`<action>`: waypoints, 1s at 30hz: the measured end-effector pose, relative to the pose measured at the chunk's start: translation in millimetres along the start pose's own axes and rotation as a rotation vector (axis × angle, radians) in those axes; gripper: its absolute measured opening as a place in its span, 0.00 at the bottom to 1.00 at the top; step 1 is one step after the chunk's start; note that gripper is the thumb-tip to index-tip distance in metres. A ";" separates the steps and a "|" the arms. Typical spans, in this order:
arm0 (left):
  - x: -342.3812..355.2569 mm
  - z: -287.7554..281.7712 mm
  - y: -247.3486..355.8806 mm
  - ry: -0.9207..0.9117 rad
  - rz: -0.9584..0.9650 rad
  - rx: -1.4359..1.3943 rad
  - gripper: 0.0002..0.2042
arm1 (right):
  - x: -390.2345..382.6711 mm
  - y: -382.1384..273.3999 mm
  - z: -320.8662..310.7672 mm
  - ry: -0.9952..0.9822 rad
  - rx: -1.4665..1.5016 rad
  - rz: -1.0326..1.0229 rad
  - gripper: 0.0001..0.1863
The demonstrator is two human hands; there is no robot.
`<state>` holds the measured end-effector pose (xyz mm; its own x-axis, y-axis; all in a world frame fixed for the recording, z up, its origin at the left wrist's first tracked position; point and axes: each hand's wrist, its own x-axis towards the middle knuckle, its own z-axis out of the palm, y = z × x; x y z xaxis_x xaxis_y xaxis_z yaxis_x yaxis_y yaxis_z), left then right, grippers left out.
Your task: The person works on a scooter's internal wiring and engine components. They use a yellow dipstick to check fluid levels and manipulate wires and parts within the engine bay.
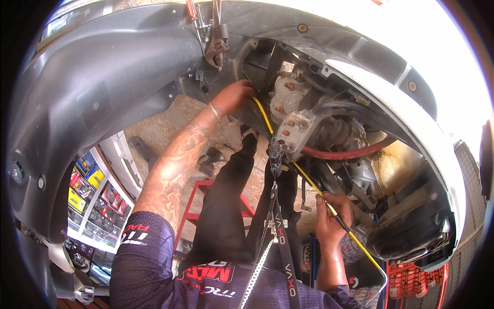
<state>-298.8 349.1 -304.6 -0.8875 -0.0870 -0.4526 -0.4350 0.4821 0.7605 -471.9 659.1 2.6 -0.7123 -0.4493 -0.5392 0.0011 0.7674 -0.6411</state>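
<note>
A long yellow-sheathed cable point(310, 180) runs slantwise through the machine's opening, passing behind a metal bracket with holes point(294, 135). Its lower part has a short black section and ends in a bent, silvery tip. My right hand point(332, 219) is closed around the cable at the lower right, thumb pressed along it. At the cable's upper end, my left hand point(235, 98) reaches beside the dark body panel with its fingers closed at the cable; the fingertips are partly hidden. A grey metal mechanical part point(288, 98) sits just right of my left hand.
An adjustable wrench point(216, 49) and a red-handled tool point(191, 10) hang above my left hand. A red hose point(355, 150) curves across the opening. Dark panels point(118, 67) curve at left. A red metal stand point(191, 206) is below, and display shelves point(98, 193) stand at lower left.
</note>
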 end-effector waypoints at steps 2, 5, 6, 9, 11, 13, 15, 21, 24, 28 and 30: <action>0.2 0.3 -1.8 0.002 -0.006 -0.005 0.11 | 3.0 -4.1 -1.9 -0.035 -0.030 0.037 0.09; 1.2 -0.1 -3.6 0.000 -0.009 0.010 0.11 | 8.0 -10.2 -4.9 -0.088 0.246 0.339 0.11; 1.8 -0.2 -3.6 0.000 -0.013 0.000 0.11 | 9.5 -11.9 -5.9 -0.102 0.287 0.382 0.12; 3.0 -0.1 -2.1 -0.004 -0.032 -0.015 0.11 | 8.5 -16.1 -7.7 -0.144 0.358 0.470 0.14; 3.0 0.4 -0.5 -0.011 -0.058 -0.006 0.11 | 2.2 -18.4 -8.0 -0.174 0.346 0.466 0.16; 2.8 0.5 0.1 0.000 -0.046 -0.006 0.10 | -7.9 -20.4 -6.6 -0.169 0.482 0.557 0.19; 2.5 1.0 0.0 0.008 -0.051 -0.012 0.10 | -16.3 -19.9 -3.3 -0.144 0.640 0.654 0.21; 0.1 3.0 5.6 0.046 -0.096 0.002 0.09 | -22.3 -12.7 0.0 -0.075 1.029 0.907 0.28; -5.5 4.2 17.1 0.083 -0.155 -0.017 0.11 | -21.8 -9.8 -1.9 -0.096 1.070 0.958 0.28; -17.0 5.4 36.2 0.153 -0.201 -0.026 0.19 | -28.6 -4.1 -4.1 -0.075 1.082 0.982 0.25; -24.4 3.9 44.5 0.227 -0.187 -0.013 0.25 | -33.1 1.1 -5.3 -0.103 1.106 0.946 0.23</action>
<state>-296.0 376.1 -261.5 -0.8025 -0.3668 -0.4705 -0.5946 0.4281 0.6806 -452.1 677.3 22.6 -0.0863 -0.0531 -0.9949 0.9932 0.0738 -0.0901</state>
